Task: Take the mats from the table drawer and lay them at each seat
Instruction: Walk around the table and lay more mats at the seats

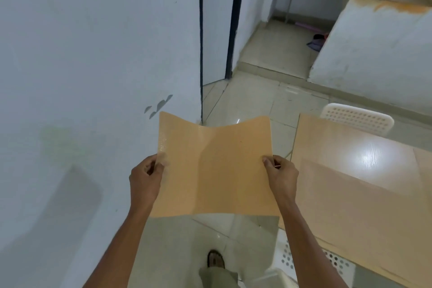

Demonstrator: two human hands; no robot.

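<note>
Left hand pinches the left edge of the mat, thumb on top, fingers curled under. Right hand does the same on the right edge. Both are closed on it at about mid-height, so the mat hangs stretched between them, clear of everything.

Mat: thin, flexible sheet, tan-orange, fine woven or embossed texture, slight sheen near the left grip. Roughly rectangular, and from this angle it reads a bit longer front-to-back than across the span between the hands. It sags into a shallow trough along the middle, with the two far corners curling up. Looks light and floppy, no stiffness to speak of.

Key relation: the counter lies to the right of the mat, light wood-grain laminate, glossy, with a lamp glare spot. The right hand is the nearer one, and its side of the mat sits close to the counter's left edge. Judgement: the lay-down means a swing right and forward.

White perforated plastic chairs mark seats: one at the far side, another near the bottom right, tucked against the counter. A paler rectangle on the counter top could be a mat already laid, can't confirm. Drawer not visible.

Left is a plain white wall, with a tiled floor below.
</note>
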